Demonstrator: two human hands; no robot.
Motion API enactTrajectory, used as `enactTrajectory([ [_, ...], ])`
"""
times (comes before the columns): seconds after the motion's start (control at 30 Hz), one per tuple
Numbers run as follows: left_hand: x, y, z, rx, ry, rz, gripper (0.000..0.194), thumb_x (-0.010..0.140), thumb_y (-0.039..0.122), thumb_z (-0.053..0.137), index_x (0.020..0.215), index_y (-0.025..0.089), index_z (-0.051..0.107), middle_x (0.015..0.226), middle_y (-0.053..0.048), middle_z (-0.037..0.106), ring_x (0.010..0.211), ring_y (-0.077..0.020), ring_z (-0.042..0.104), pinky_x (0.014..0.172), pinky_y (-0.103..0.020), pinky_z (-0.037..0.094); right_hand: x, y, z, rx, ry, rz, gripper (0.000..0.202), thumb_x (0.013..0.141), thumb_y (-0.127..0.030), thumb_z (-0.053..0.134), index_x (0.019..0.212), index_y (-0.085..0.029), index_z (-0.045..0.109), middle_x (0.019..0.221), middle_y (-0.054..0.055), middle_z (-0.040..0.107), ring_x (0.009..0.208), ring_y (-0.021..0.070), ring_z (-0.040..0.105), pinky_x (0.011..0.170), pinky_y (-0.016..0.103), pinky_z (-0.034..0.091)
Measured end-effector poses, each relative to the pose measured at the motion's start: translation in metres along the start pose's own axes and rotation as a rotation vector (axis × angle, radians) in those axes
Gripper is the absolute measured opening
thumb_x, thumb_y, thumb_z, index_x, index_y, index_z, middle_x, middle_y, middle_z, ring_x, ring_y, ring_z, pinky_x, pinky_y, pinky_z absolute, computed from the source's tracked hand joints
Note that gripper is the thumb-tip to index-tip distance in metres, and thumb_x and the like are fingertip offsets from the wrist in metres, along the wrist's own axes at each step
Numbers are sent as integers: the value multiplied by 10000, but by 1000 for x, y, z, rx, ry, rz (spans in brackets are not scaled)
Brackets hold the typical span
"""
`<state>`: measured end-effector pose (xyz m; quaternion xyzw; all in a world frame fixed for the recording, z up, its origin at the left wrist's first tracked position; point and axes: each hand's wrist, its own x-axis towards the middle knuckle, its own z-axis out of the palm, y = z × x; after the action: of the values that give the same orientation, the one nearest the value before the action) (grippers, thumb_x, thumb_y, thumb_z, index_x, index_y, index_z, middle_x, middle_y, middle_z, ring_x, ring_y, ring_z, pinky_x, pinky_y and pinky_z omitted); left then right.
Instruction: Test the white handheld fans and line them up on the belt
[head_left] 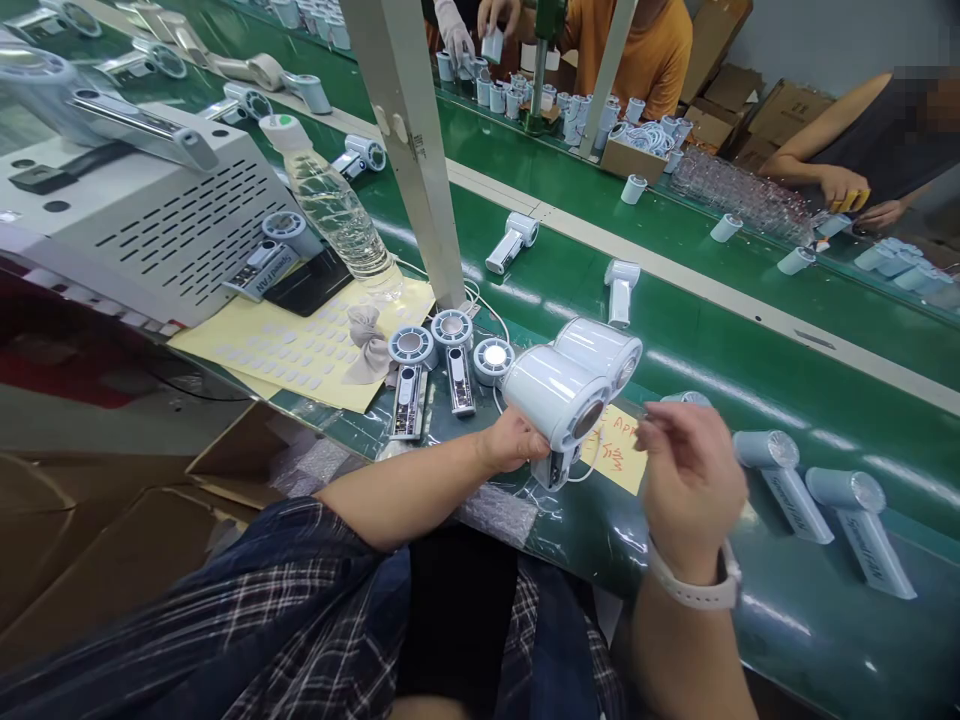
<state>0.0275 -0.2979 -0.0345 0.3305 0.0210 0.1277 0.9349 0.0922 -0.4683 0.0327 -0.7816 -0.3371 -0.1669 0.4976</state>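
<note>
Two glossy cylindrical fans (551,388) in gripping left hand (516,441), right hand (691,480) curled, contents unclear.

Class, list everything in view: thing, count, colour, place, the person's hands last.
Handheld fans: two, pale blue, centre
Lettered fans: two, pale blue, right
Open-handled fans: two, pale blue, left of centre
Other fans: several, pale blue, belt and left
Cylindrical housings: many, pale blue, mostly far side
Bottle: one, clear, left
Paper sheets: several, yellow, left and centre
Slotted case: one, grey, left
Posts: two, grey, upper middle
Conveyor belt: one, green, middle
Cardboard boxes: several, brown, upper right and lower left
Co-workers: at least two, orange and dark tops, far side
Wristband: one, white, right wrist
Plaid shirt: one, blue, bottom
Left hand: one, bare, holding nearer handheld fan
Right hand: one, bare, right of centre
</note>
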Motion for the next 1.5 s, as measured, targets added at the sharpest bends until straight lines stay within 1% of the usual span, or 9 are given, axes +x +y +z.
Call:
enactTrajectory([
  [0.1,4,2,1,129,-115,55,692,510,644,950,951,138,783,952,-140,795,960,-334,756,846,-403,600,39,13,-19,-114,59,-36,73,906,-185,703,927,-242,744,861,11,703,677,168,651,644,350,522],
  [0.2,8,3,2,163,-122,96,683,584,743,863,893,144,755,835,-127,773,864,-303,763,679,-335,597,92,35,-30,-86,67,27,97,834,-130,687,866,-222,694,751,-19,646,601,155,631,611,329,518],
  [0.33,13,2,1,161,-89,137,671,612,762,839,814,131,730,837,-132,765,835,-271,753,617,-285,574,157,71,-28,-245,-17,101,185,790,-49,616,858,-193,711,696,-28,602,553,144,593,648,344,518],
  [0.47,18,0,-5,146,-111,108,651,661,764,808,731,132,669,920,-146,775,837,-254,748,615,-272,565,189,98,-23,-434,-134,320,247,775,-18,610,922,-149,759,614,-31,579,520,150,559,755,402,550],
  [0.57,21,-1,-9,109,-123,79,613,722,744,779,773,144,662,999,-141,785,861,-257,748,690,-312,593,197,108,-28,-480,-142,406,173,802,-65,596,797,-155,743,563,-16,586,506,160,578,741,386,566],
  [0.9,22,3,0,-40,-78,-15,595,729,732,790,743,146,692,982,-122,792,1030,-313,752,837,-355,602,203,106,-48,-416,-56,354,91,740,-123,656,732,-212,636,589,-25,608,559,193,645,625,339,551],
  [1.1,23,-1,-4,-67,-71,-54,590,728,730,789,748,148,692,960,-119,796,1084,-333,746,891,-389,614,202,110,-51,-542,-107,281,116,787,-119,607,800,-234,603,584,-31,594,648,216,657,819,404,556],
  [1.3,24,0,-3,-85,-64,-60,576,733,705,802,748,141,691,955,-127,795,1043,-321,755,885,-387,622,207,119,-52,-619,-128,284,313,755,-116,685,1054,-205,656,615,-29,630,766,253,687,935,443,539],
  [1.5,24,1,-4,-74,-76,-60,566,753,691,793,774,133,703,968,-142,795,977,-311,763,834,-386,624,207,118,-52,-707,-218,344,70,803,-141,670,787,-199,706,621,11,658,707,245,720,971,428,534],
])
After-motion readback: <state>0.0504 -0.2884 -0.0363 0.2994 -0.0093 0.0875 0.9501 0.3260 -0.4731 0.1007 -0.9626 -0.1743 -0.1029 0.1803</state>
